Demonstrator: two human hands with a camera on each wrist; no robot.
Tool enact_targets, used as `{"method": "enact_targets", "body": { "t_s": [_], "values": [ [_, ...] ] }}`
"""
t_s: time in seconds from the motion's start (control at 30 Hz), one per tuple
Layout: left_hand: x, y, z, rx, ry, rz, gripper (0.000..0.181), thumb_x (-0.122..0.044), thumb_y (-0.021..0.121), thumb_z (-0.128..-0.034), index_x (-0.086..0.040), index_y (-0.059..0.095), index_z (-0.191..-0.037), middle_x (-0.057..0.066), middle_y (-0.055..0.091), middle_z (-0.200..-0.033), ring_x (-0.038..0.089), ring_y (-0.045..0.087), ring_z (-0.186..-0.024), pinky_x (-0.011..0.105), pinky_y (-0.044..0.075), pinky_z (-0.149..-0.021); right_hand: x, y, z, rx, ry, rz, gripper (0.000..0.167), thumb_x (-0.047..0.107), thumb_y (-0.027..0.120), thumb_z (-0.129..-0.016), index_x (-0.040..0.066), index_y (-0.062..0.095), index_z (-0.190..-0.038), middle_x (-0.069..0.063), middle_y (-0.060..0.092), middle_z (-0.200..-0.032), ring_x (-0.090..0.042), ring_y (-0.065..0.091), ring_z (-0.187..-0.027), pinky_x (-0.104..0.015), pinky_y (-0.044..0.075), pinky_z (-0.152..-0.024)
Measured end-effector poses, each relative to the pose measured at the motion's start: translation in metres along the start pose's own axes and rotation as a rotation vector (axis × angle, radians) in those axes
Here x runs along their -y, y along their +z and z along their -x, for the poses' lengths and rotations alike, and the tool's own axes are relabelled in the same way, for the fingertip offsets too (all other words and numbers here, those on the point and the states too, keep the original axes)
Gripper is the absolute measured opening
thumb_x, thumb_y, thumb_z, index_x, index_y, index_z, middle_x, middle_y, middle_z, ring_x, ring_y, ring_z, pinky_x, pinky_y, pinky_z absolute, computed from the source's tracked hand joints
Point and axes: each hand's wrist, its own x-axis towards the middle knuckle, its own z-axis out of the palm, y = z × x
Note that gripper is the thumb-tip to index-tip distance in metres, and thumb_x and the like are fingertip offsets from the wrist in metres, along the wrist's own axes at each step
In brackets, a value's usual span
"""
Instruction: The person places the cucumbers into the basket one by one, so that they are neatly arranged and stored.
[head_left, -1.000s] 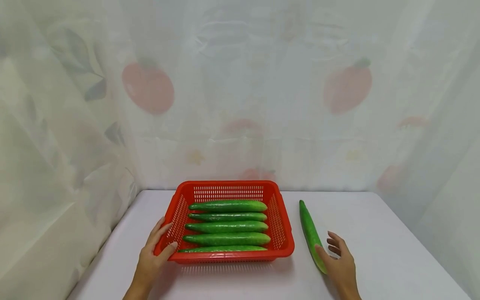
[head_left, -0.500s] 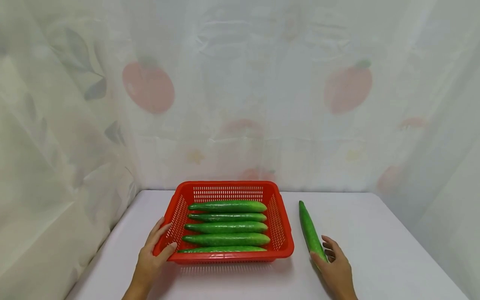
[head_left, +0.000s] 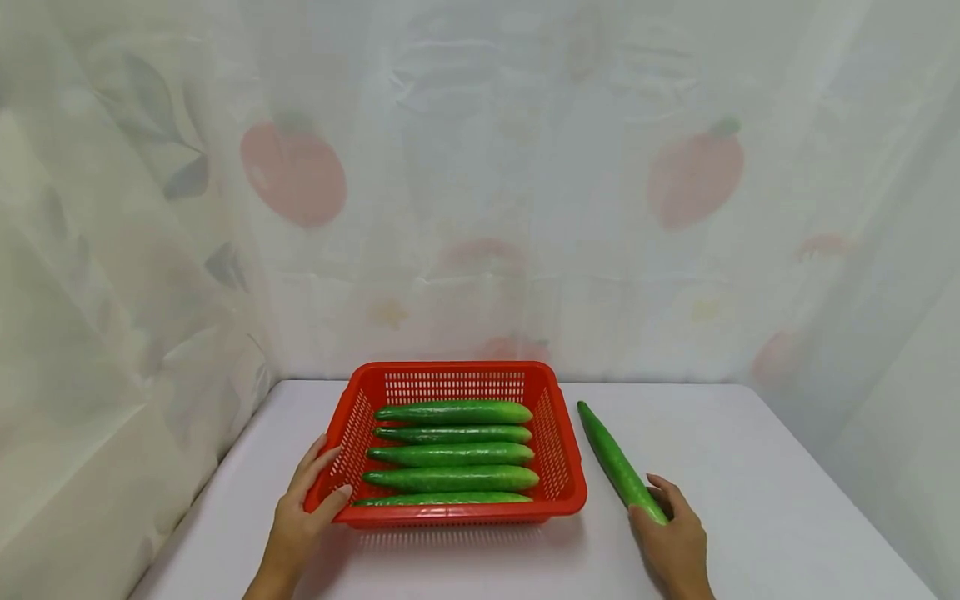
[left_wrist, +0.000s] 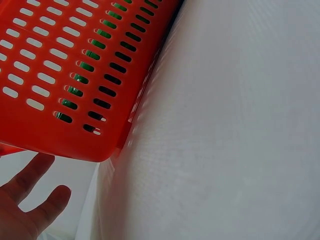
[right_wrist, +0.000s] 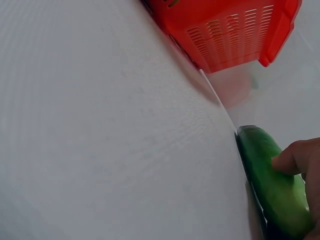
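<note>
In the head view a red plastic basket (head_left: 452, 513) holds several green cucumbers (head_left: 452, 478) lying side by side. My left hand (head_left: 300, 512) rests on its front-left rim, fingers fairly straight. From the left wrist, two fingers (left_wrist: 52, 205) show below the basket's rim (left_wrist: 60, 150), one at its edge and the other apart from it. To the right of the basket, my right hand (head_left: 672, 533) grips the near end of another cucumber (head_left: 617, 467), which slants away to the left. The right wrist view shows the thumb pressed on that cucumber (right_wrist: 272, 187); the other fingers are mostly hidden.
Basket and loose cucumber are on a white-covered table (head_left: 765, 500). A pale curtain (head_left: 480, 183) with fruit prints hangs behind the table's back edge, and more pale cloth (head_left: 97, 375) stands along the left side.
My right hand has closed round the loose cucumber's near end. The cucumber's far tip has swung left, towards the basket. My left hand and the basket have hardly moved.
</note>
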Motion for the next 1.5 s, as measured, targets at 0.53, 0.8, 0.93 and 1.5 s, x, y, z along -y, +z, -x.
{"method": "enact_targets", "body": {
  "t_s": [0.53,0.8,0.93,1.5],
  "values": [
    [0.003,0.005,0.002,-0.007,0.021,-0.013,0.048,-0.017,0.065,-0.0929,-0.012,0.052,-0.139,-0.004,0.028,-0.154,-0.004,0.027,-0.13,0.009,0.033,-0.09,0.009,-0.031,-0.001,0.042,0.205,-0.225,0.054,0.012,0.07,-0.086,0.009,0.053,-0.137,-0.014,0.056,-0.13,-0.01,0.052,-0.1,-0.011,0.043,-0.072],
    [0.002,0.005,0.003,-0.008,0.01,-0.014,0.048,-0.017,0.065,-0.0935,-0.013,0.051,-0.139,-0.004,0.027,-0.154,-0.004,0.029,-0.128,0.011,0.035,-0.088,0.022,-0.048,-0.007,0.02,0.248,-0.34,0.054,0.009,0.073,-0.085,0.007,0.054,-0.135,-0.012,0.053,-0.131,-0.019,0.049,-0.107,-0.011,0.043,-0.072],
    [0.001,0.003,0.003,-0.015,0.026,-0.019,0.047,-0.016,0.065,-0.0934,-0.013,0.052,-0.139,-0.005,0.028,-0.154,-0.004,0.029,-0.128,0.011,0.035,-0.089,0.032,-0.058,-0.009,0.009,0.229,-0.348,0.053,0.011,0.074,-0.086,0.005,0.055,-0.135,-0.011,0.052,-0.13,-0.021,0.047,-0.108,-0.01,0.043,-0.072],
    [0.0,0.0,0.001,-0.015,0.02,-0.041,0.048,-0.017,0.065,-0.0933,-0.014,0.052,-0.139,-0.005,0.027,-0.155,0.024,0.029,-0.136,0.009,0.033,-0.089,0.067,-0.095,-0.017,0.076,0.073,-0.527,0.053,0.018,0.077,-0.084,0.003,0.059,-0.131,-0.004,0.055,-0.12,-0.019,0.047,-0.106,-0.013,0.046,-0.078]
  ]
}}
